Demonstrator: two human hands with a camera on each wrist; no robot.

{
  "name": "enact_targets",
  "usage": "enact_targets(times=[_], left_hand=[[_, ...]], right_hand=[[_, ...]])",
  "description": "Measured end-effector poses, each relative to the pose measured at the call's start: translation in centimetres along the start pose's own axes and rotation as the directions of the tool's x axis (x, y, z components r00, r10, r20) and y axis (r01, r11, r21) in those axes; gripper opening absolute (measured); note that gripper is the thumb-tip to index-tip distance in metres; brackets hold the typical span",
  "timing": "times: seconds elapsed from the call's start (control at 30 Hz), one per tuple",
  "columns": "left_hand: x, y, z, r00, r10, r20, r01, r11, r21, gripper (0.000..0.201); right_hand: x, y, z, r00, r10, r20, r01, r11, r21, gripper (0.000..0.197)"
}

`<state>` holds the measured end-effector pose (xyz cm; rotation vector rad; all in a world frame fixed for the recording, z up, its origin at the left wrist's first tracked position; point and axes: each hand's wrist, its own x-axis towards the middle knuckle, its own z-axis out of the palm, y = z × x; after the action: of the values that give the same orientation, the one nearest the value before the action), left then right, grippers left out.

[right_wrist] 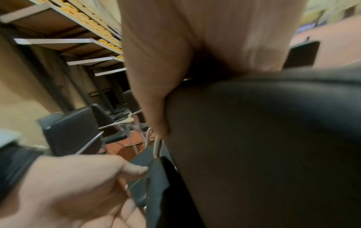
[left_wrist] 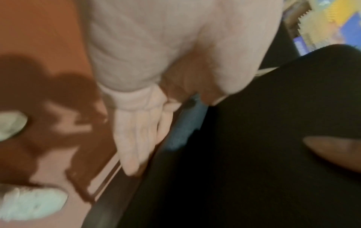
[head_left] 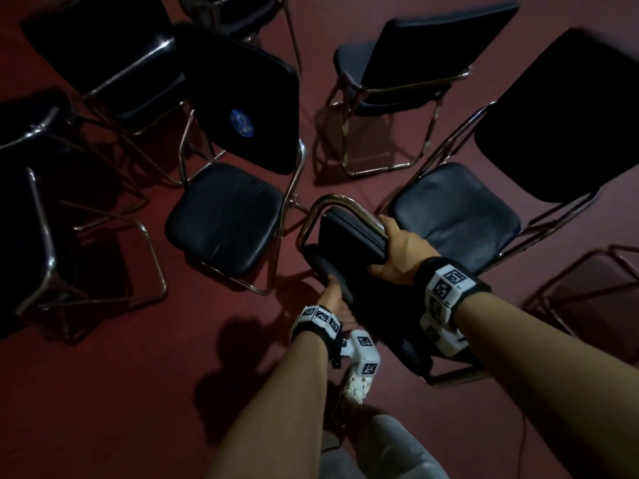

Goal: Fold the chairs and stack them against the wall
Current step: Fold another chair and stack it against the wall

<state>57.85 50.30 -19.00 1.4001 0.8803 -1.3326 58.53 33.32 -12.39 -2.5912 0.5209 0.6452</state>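
i see folded chair (head_left: 349,243) held upright over red floor (head_left: 138,392), between open chairs (head_left: 228,209); my right hand (head_left: 403,252) clamped on its top edge by chrome frame, left hand (head_left: 333,299) gripping lower side edge; hands apart

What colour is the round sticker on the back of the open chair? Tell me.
Blue with pale markings; the round sticker on the chair backrest shows best in the head view.
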Motion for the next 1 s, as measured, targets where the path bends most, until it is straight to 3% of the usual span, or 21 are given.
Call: enact_targets(times=[0.1, 0.23, 0.47, 0.57, 0.7, 0.77, 0.83, 0.9, 1.0], left_hand=[[-0.7, 1.1, 1.7, 0.999, 0.038, -0.026, -0.035, 0.994, 0.103, 0.084], [-1.9, 1.8, 2.3, 0.996, 0.074, -0.059, -0.058, 0.968, 0.244, 0.076], [1.3, 2.8, -1.7, 0.993, 0.08, -0.09, -0.034, 0.902, 0.431, 0.088], [-1.9, 3.7, -2.4, 0.985, 0.141, -0.097, -0.065, 0.834, 0.547, 0.06], [-3.1, 5.8, -5.1, 0.98, 0.198, -0.03, -0.123, 0.712, 0.691, 0.045], [-3.6, 8.6, -7.4, 0.945, 0.326, -0.029, -0.183, 0.599, 0.78, 0.031], [-4.8, 11.7, -9.9, 0.885, 0.465, -0.018, -0.167, 0.354, 0.92, 0.032], [-5.3, 14.6, -11.7, 0.829, 0.559, 0.021, -0.136, 0.166, 0.977, 0.036], [-5.9, 16.7, -12.6, 0.751, 0.641, 0.16, -0.207, -0.001, 0.978, 0.045]], right_hand=[[0.7, 0.8, -0.6, 1.0, 0.012, 0.02, -0.011, 1.0, -0.005, 0.105], [1.1, 1.0, -0.7, 0.999, -0.013, 0.04, 0.013, 1.0, -0.002, 0.075], [1.2, 1.0, -0.6, 0.997, -0.009, 0.075, 0.01, 1.0, -0.013, 0.073], [0.4, 0.2, 0.6, 0.997, -0.018, 0.079, 0.018, 1.0, -0.001, 0.071], [-0.2, -0.9, 0.8, 0.997, 0.011, 0.078, -0.012, 1.0, 0.009, 0.071], [-0.7, -1.6, 0.1, 0.998, 0.038, 0.054, -0.037, 0.999, -0.017, 0.07], [-1.4, -2.2, -0.2, 0.997, 0.065, 0.043, -0.063, 0.997, -0.036, 0.07], [-1.8, -2.6, -0.2, 0.996, 0.087, 0.029, -0.085, 0.994, -0.071, 0.072], [-2.2, -3.1, 0.0, 0.993, 0.12, 0.014, -0.119, 0.99, -0.081, 0.071]])
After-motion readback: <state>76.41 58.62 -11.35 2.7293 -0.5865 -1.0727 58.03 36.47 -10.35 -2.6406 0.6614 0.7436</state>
